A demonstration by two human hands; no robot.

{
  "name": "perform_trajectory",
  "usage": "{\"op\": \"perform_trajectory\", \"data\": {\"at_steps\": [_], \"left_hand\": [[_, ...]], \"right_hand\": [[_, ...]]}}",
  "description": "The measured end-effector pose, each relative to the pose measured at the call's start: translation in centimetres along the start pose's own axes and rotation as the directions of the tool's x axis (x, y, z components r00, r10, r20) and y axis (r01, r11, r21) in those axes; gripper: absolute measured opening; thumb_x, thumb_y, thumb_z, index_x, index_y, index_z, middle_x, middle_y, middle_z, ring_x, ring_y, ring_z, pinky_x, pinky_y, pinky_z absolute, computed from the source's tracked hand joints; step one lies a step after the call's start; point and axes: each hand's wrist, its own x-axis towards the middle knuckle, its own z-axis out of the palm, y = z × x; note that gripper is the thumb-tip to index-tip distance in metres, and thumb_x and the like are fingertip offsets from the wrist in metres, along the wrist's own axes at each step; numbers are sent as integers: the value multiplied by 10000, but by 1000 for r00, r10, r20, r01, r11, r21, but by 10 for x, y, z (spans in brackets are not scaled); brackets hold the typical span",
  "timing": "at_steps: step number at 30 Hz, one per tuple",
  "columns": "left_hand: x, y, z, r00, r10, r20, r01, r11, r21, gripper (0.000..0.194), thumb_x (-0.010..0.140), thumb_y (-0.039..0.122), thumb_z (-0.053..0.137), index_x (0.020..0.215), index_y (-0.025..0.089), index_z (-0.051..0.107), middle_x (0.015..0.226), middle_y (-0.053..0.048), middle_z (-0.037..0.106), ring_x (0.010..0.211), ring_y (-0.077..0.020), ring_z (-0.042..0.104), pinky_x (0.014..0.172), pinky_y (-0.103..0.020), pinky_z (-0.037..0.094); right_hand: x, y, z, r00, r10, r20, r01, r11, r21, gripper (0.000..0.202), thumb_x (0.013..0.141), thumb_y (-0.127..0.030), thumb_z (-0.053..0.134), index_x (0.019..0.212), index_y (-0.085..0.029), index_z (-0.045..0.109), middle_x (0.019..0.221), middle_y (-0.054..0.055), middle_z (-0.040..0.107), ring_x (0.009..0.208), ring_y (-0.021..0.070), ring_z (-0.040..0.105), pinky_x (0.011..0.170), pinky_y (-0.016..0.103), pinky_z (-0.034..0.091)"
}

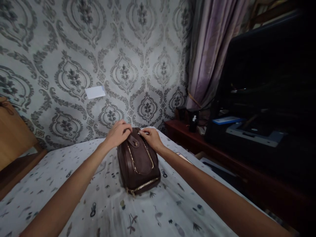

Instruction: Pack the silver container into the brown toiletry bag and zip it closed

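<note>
While gripping the brown bag [142, 162] near its top with curled left hand [118, 133] and pinching right hand [152, 137], probably steadies it on the bed [106, 197].

The bag [141, 157] looks leathery; zips [147, 184], glossy metal.

Left hand [119, 133] and right hand [151, 136] at the far end of a brown bag [142, 161] — laid on a printed bedsheet [103, 204].
The left hand's fingers curl beside the tab [134, 141] with its gold stud, while the right thumb and finger pinch at the bag's upper right edge; gold zips line its face and near end. A phone [183, 157] lies partly behind the right forearm — beyond are damask wallpaper [124, 72] bearing a white card [95, 92], and a mauve curtain [211, 52].
</note>
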Motion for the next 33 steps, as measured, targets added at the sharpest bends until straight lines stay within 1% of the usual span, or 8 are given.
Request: {"op": "perform_trajectory", "data": {"at_steps": [4, 9, 15, 20, 26, 28, 30, 33], "left_hand": [[19, -4, 18, 985, 60, 162, -82, 988, 130, 385, 919, 247, 403, 1081, 259, 752, 1174, -72, 606, 1169, -264, 517, 1061, -443, 412], [33, -7, 31, 948, 65, 310, -136, 968, 212, 317, 902, 217, 424, 1012, 253, 720, 1086, -70, 625, 1065, -250, 559, 1001, -425, 443], [32, -12, 21, 978, 85, 190, -103, 991, 90, 239, 828, 116, 431, 875, 218, 642, 1081, -71, 572, 981, -219, 585, 903, -367, 478], [31, -13, 28, 978, 42, 202, -62, 994, 94, 214, 852, 147, 424, 907, 222, 617, 1073, -73, 571, 994, -229, 580, 910, -375, 478], [26, -16, 30, 993, 20, 112, -13, 998, -66, 245, 931, 243, 386, 1013, 203, 613, 1085, -83, 630, 1049, -221, 595, 987, -378, 477], [17, -25, 29, 998, -60, -26, 53, 977, -207, 322, 983, 331, 339, 1129, 202, 596, 1184, -90, 648, 1147, -213, 590, 1060, -383, 449], [6, -35, 32, 964, -220, -152, 157, 926, -344, 375, 998, 375, 328, 1212, 203, 582, 1309, -105, 630, 1278, -220, 544, 1146, -409, 385], [-9, -41, 48, 915, -384, -128, 290, 842, -455, 389, 984, 368, 379, 1251, 185, 597, 1401, -119, 601, 1384, -233, 481, 1215, -425, 304]], "right_hand": [[-1, -1, -1, 1000, -17, -2, 17, 1000, -14, 199, 821, -306, 605, 769, -186, 755, 823, 41, 784, 805, 206, 714, 772, 286, 524], [-1, 2, -1, 1000, -21, 0, 21, 999, -37, 207, 842, -303, 593, 832, -196, 770, 891, 42, 793, 856, 210, 722, 809, 294, 533], [2, 1, -1, 996, -20, 84, 28, 995, -95, 173, 829, -278, 635, 813, -242, 804, 878, 20, 801, 879, 238, 716, 824, 319, 521], [4, -9, -4, 978, -69, 197, 91, 990, -107, 208, 823, -206, 615, 693, -220, 777, 865, 6, 789, 908, 217, 696, 846, 288, 488], [2, -16, -4, 978, -62, 198, 87, 989, -122, 470, 948, -442, 478, 662, -169, 732, 752, 24, 720, 750, 189, 645, 698, 274, 460], [2, -17, -2, 980, -59, 192, 85, 988, -132, 389, 891, -439, 574, 649, -174, 726, 723, 16, 705, 746, 188, 637, 692, 268, 450], [2, -16, 0, 982, -54, 181, 80, 987, -137, 271, 841, -364, 631, 665, -183, 731, 713, 4, 704, 769, 186, 641, 718, 265, 453], [2, -12, 3, 987, -35, 156, 58, 987, -147, 174, 827, -287, 616, 770, -189, 748, 766, -2, 728, 803, 185, 648, 752, 271, 466]]}}
